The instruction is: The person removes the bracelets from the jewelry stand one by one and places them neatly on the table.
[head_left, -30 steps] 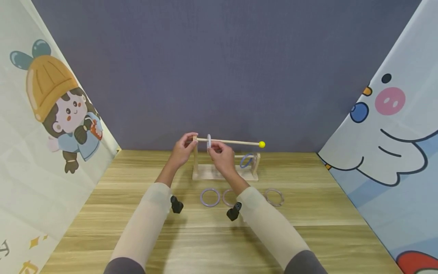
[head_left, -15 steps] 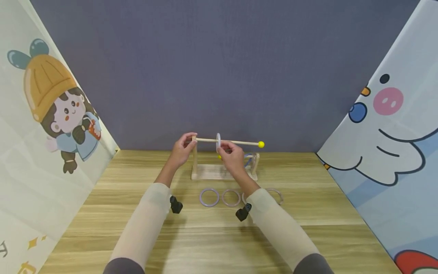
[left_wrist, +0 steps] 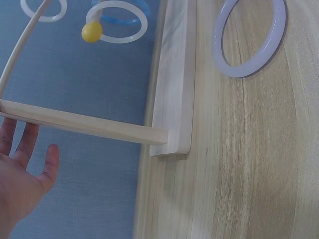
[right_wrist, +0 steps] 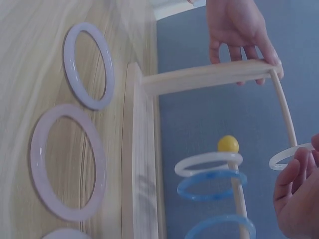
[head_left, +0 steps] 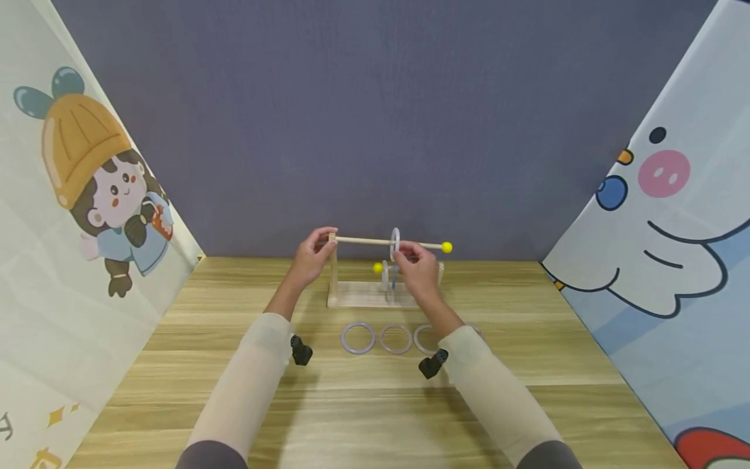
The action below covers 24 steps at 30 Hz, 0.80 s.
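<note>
The whitish ring [head_left: 393, 237] is around the upper wooden dowel [head_left: 363, 241], just left of the right hand [head_left: 420, 268], whose thumb and fingers pinch its edge. The dowel's long axis runs left to right, from the wooden post [head_left: 334, 267] to the yellow ball [head_left: 448, 247] at its free end; the ring stands crosswise to it, roughly midway. The left hand [head_left: 310, 257] grips the post's top, well apart from the ring, so the right hand is nearer.

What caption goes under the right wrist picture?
Right hand pinches a white ring around the top rod; left hand holds the post.
</note>
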Each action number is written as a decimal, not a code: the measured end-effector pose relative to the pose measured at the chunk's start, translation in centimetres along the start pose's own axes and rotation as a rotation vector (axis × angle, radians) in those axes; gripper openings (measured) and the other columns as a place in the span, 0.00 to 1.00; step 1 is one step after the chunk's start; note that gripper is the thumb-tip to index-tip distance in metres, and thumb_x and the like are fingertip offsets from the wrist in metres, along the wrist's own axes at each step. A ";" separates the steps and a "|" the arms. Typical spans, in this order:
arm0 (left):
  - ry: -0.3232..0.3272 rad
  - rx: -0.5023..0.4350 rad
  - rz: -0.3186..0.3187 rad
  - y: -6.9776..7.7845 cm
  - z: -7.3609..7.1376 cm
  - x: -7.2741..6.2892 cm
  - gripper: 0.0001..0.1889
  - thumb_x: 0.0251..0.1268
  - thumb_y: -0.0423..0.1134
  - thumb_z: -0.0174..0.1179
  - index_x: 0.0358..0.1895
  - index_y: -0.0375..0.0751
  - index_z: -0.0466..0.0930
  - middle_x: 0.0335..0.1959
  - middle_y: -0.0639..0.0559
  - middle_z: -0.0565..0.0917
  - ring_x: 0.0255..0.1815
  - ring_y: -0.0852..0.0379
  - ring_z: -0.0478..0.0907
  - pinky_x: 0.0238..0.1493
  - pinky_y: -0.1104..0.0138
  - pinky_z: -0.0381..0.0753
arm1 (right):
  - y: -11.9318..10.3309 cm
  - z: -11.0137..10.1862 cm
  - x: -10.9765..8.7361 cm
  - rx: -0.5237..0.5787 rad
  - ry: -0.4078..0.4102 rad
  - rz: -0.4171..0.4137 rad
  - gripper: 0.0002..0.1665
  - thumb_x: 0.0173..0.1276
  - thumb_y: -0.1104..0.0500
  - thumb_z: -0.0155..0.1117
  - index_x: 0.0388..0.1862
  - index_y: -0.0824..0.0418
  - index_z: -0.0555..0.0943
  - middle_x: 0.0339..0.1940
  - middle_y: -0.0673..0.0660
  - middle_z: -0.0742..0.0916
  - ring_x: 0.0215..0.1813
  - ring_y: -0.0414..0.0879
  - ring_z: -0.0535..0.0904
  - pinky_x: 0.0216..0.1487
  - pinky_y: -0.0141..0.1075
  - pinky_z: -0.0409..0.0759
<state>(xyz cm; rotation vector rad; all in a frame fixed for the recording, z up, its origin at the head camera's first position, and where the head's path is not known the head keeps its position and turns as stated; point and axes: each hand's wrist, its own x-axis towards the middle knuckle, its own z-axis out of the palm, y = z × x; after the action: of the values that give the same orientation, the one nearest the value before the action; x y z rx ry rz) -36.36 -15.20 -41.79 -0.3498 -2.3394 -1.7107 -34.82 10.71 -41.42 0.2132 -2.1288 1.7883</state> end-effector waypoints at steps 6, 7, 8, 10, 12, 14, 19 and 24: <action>-0.007 0.004 -0.011 -0.1 0.0 0.1 0.22 0.79 0.43 0.55 0.70 0.41 0.71 0.64 0.36 0.80 0.57 0.41 0.81 0.54 0.55 0.80 | 0.2 -1.1 0.1 0.015 0.010 0.059 0.12 0.66 0.63 0.69 0.47 0.66 0.87 0.34 0.52 0.87 0.30 0.34 0.80 0.31 0.29 0.84; -0.008 -0.001 -0.011 -0.1 0.0 0.1 0.22 0.79 0.44 0.55 0.71 0.40 0.71 0.64 0.35 0.79 0.58 0.40 0.80 0.55 0.53 0.80 | 0.2 -1.2 0.1 0.019 0.009 0.063 0.12 0.66 0.63 0.69 0.47 0.66 0.87 0.34 0.52 0.87 0.30 0.34 0.80 0.31 0.28 0.84; -0.009 -0.005 -0.011 -0.1 0.0 0.1 0.23 0.79 0.44 0.55 0.71 0.40 0.71 0.64 0.35 0.79 0.58 0.39 0.80 0.56 0.51 0.80 | 0.2 -1.3 0.1 0.021 0.009 0.064 0.12 0.66 0.63 0.69 0.47 0.66 0.87 0.34 0.52 0.87 0.29 0.35 0.80 0.30 0.28 0.83; -0.011 -0.015 -0.009 0.0 -0.1 0.1 0.23 0.79 0.44 0.55 0.70 0.41 0.71 0.64 0.34 0.79 0.59 0.37 0.80 0.56 0.49 0.79 | 0.3 -1.6 0.2 0.030 0.007 0.062 0.13 0.65 0.63 0.69 0.47 0.67 0.86 0.34 0.52 0.87 0.30 0.35 0.79 0.30 0.26 0.82; -0.009 -0.020 -0.005 0.0 -0.1 0.1 0.23 0.79 0.44 0.56 0.70 0.41 0.72 0.63 0.35 0.79 0.58 0.37 0.80 0.54 0.51 0.78 | 0.3 -1.7 0.3 0.035 0.005 0.056 0.13 0.65 0.64 0.69 0.47 0.67 0.86 0.34 0.52 0.87 0.30 0.35 0.79 0.29 0.25 0.81; -0.008 -0.005 -0.005 0.1 -0.2 0.0 0.22 0.79 0.45 0.56 0.70 0.42 0.72 0.63 0.36 0.80 0.58 0.38 0.80 0.52 0.56 0.78 | 0.4 -2.0 0.3 0.033 0.007 0.056 0.13 0.65 0.63 0.68 0.47 0.67 0.86 0.34 0.51 0.86 0.30 0.35 0.79 0.29 0.25 0.81; -0.003 0.019 0.006 0.1 -0.2 0.0 0.22 0.79 0.44 0.56 0.69 0.42 0.72 0.62 0.37 0.81 0.56 0.40 0.81 0.49 0.63 0.78 | 0.6 -2.6 0.5 0.027 0.012 0.064 0.13 0.66 0.64 0.68 0.48 0.67 0.86 0.34 0.50 0.86 0.30 0.36 0.79 0.30 0.26 0.82; -0.004 0.018 0.000 0.6 -0.3 -0.3 0.22 0.79 0.44 0.56 0.69 0.41 0.72 0.62 0.35 0.80 0.55 0.40 0.81 0.46 0.65 0.77 | 0.9 -3.3 0.6 0.012 0.012 0.072 0.13 0.67 0.64 0.67 0.49 0.68 0.86 0.35 0.52 0.86 0.32 0.42 0.81 0.30 0.27 0.83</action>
<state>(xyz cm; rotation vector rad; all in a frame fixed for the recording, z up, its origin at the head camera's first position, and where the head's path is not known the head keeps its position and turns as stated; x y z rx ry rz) -35.83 -15.30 -41.25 -0.3505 -2.3563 -1.6901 -35.08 14.19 -41.54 0.1292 -2.1439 1.8377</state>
